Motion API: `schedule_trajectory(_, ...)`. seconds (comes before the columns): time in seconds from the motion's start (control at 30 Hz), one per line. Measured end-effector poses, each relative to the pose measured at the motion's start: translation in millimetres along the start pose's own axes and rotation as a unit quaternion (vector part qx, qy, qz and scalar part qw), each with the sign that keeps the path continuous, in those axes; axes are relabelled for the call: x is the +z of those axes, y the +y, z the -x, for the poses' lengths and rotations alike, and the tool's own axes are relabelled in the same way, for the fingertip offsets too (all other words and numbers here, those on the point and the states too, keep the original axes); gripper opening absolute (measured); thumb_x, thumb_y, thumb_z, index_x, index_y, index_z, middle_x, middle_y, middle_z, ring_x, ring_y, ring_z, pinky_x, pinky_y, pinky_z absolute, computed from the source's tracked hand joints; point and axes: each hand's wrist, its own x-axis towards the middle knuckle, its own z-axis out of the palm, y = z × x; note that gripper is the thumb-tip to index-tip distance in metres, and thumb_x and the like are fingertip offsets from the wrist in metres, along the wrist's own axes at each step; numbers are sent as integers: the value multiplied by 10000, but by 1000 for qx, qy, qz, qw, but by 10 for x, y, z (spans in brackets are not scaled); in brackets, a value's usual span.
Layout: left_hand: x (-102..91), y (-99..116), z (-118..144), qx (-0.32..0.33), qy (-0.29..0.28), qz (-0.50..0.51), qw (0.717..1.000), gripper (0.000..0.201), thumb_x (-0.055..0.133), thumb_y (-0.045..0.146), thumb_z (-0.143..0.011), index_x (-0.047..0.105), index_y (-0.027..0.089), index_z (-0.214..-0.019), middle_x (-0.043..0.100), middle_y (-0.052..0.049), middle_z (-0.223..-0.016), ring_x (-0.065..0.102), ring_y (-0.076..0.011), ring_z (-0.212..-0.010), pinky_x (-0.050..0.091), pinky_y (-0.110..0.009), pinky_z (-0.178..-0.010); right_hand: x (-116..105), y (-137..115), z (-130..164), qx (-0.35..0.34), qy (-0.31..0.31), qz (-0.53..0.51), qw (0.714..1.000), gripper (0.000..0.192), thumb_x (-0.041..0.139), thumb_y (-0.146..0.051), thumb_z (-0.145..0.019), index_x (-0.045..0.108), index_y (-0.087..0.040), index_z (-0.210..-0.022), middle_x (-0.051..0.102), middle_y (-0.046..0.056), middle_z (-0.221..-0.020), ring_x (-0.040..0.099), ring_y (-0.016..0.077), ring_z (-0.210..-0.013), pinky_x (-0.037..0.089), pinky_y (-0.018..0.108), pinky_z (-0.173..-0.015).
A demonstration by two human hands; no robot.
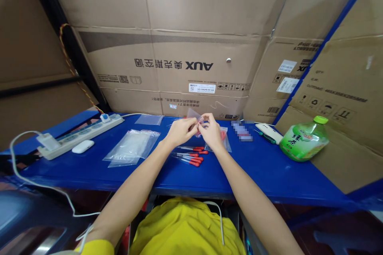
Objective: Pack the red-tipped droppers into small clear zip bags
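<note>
Cardboard panels [185, 12] are standing behind a blue table [278, 179], over which the left hand [181, 131] and right hand [213, 130] are pinching a clear bag [193, 114].
A green-labelled bottle [303, 141] is standing at the table's right, and a white power strip [85, 132] is lying along its left; a pile of flat plastic bags [131, 145] is resting between the strip and the hands. Near the table's far edge, the fingertips of both hands are closing together on the clear bag and partly covering it, so its contents are hard to tell. A bag with red pieces [228, 145] is lying by the right wrist, a white case [83, 146] is sitting beside the strip, and red-bulbed droppers [193, 155] are lying between the forearms.
</note>
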Motion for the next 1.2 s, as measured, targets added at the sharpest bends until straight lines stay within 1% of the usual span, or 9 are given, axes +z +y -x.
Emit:
schedule_trajectory(0.23,-45,68,31,-33,113,-16,993,330,479,385,-1028,554,219,-753,643,-22,-699,556,-160,-632,337,-303,-645,-62,124,-32,28,64,61,996,97,515,-268,-861,599,-257,-907,744,26,-896,735,216,-859,573,337,-818)
schedule_trajectory(0.33,-42,73,26,-78,120,15,990,468,395,450,-1069,571,214,-705,631,-33,-663,572,-172,-637,350,-318,-661,-72,129,-86,64,102,-43,992,111,526,-303,-880,577,-247,-961,763,53,-964,758,222,-876,600,343,-802)
schedule_trajectory(0.43,75,40,-3,-168,55,125,976,599,413,608,-1048,628,206,-661,674,-50,-663,625,-200,-661,401,-327,-683,-65,89,-151,105,129,-225,960,245,641,-336,-837,515,-255,-1031,750,34,-997,770,201,-777,626,326,-732)
schedule_trajectory(0.5,200,34,-31,-233,33,279,931,605,491,713,-988,715,192,-775,759,-77,-812,692,-227,-753,477,-341,-747,-51,49,-168,132,120,-318,931,374,744,-309,-756,497,-265,-1034,730,-10,-946,770,186,-760,632,308,-732)
schedule_trajectory(0.6,354,93,-70,-243,46,540,804,610,650,746,-886,756,191,-1114,784,-125,-1192,726,-302,-1097,541,-398,-940,-11,-11,-122,165,51,-391,904,497,845,-288,-670,494,-278,-1021,715,-53,-903,760,167,-756,627,280,-710)
schedule_trajectory(0.77,369,215,-93,-244,147,733,618,453,776,444,-878,689,254,-1280,672,-78,-1480,608,-325,-1384,488,-471,-1132,64,-69,17,118,-77,-312,940,443,862,-408,-745,532,-275,-1009,698,-53,-904,687,139,-675,597,269,-638)
schedule_trajectory(0.93,312,140,-112,-296,197,765,536,233,703,241,-881,687,197,-1109,768,-88,-1266,697,-270,-1245,527,-419,-1088,-19,-98,44,2,-34,-63,997,226,703,-370,-886,579,-274,-1049,700,-24,-973,638,139,-676,526,266,-640)
schedule_trajectory(1.03,273,102,-131,-309,212,782,498,147,689,204,-879,690,176,-1023,784,-65,-1045,755,-228,-1053,551,-390,-1048,-83,-125,43,-50,-9,64,997,90,620,-344,-939,606,-259,-913,708,-11,-905,659,174,-776,514,300,-757)
schedule_trajectory(1.2,170,78,-168,-328,256,791,448,49,658,181,-895,685,157,-928,771,-70,-951,763,-211,-947,586,-396,-1009,-77,-113,36,-28,-12,145,989,165,586,-330,-956,603,-254,-811,715,-8,-847,626,180,-711,483,310,-761)
